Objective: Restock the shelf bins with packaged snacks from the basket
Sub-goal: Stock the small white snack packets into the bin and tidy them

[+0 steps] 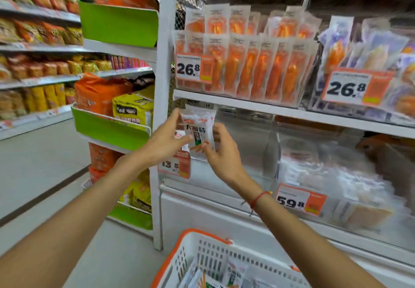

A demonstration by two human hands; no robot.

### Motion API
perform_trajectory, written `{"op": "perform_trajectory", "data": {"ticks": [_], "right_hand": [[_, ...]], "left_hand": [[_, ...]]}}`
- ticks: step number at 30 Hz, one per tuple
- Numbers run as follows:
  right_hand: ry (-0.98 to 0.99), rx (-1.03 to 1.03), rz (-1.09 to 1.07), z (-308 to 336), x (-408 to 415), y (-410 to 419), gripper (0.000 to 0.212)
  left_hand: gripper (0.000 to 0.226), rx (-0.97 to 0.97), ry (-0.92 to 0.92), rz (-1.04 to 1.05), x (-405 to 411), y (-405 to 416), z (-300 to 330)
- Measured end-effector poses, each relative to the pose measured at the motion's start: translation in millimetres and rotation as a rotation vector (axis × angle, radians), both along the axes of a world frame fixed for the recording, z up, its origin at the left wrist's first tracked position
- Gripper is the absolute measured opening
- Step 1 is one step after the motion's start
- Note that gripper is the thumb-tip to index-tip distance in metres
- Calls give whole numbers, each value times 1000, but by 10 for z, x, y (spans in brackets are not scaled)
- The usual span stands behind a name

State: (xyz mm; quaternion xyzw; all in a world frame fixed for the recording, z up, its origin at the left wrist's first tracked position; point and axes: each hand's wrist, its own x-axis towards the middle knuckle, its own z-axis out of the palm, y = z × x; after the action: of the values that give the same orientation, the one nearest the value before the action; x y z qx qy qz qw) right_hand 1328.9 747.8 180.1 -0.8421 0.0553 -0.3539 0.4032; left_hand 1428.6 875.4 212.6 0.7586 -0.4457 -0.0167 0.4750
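You have a small stack of white snack packets (197,130) raised in front of the clear shelf bin (224,175) that carries the 13.5 price tag (174,164); the stack sits just above that tag and just under the white shelf edge (247,106) overhead; it looks like several thin packets bunched together, though how many you cannot tell; judge them light, soft and crinkly, with slick film faces that could slide over one another if you loosen; the contents look like thin sticks, so squeezing hard across the middle may snap them; better to pinch by the flat sealed edges and the lower corners, keeping the faces pressed together so the stack goes in as one.

Your left hand (166,140) grips the stack from the tag's left side, thumb across the printed front and fingers curled behind the top; your right hand (222,150) holds the lower right edge, fingertips pinching the bottom of the packets and the other fingers loosely bent; both hands are closed on the stack, neither wide open.

Right of the tag, the same bin row runs on to a 59.8 label (301,201) and blurred clear bags; above the tag, orange packets (247,72) stand upright behind a 26.8 label (194,67); well below the tag, the white basket (202,251) with an orange rim holds more packets (233,274), so the restocking seems far from finished.
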Motion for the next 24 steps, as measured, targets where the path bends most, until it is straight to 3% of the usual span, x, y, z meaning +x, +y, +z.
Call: {"op": "perform_trajectory", "data": {"ticks": [4, 6, 10, 12, 15, 20, 24], "right_hand": [[126, -77, 22, 93, 420, -149, 24], [201, -123, 12, 58, 623, -235, 25], [285, 10, 33, -59, 975, -359, 37], [362, 77, 36, -125, 1096, -412, 40], [528, 215, 86, -224, 1219, -459, 39], [670, 175, -1, -399, 1399, -468, 15], [739, 177, -92, -408, 1513, -479, 36]], "left_hand": [[40, 37, -322, 259, 325, -57, 22], [45, 123, -411, 398, 469, -110, -29], [40, 317, -475, 550, 734, -204, -179], [37, 434, -562, 547, 818, -251, -215], [51, 622, -696, 520, 887, -287, -231], [59, 604, -957, 455, 931, -279, -220], [61, 856, -1159, 327, 920, -463, -152]]}}
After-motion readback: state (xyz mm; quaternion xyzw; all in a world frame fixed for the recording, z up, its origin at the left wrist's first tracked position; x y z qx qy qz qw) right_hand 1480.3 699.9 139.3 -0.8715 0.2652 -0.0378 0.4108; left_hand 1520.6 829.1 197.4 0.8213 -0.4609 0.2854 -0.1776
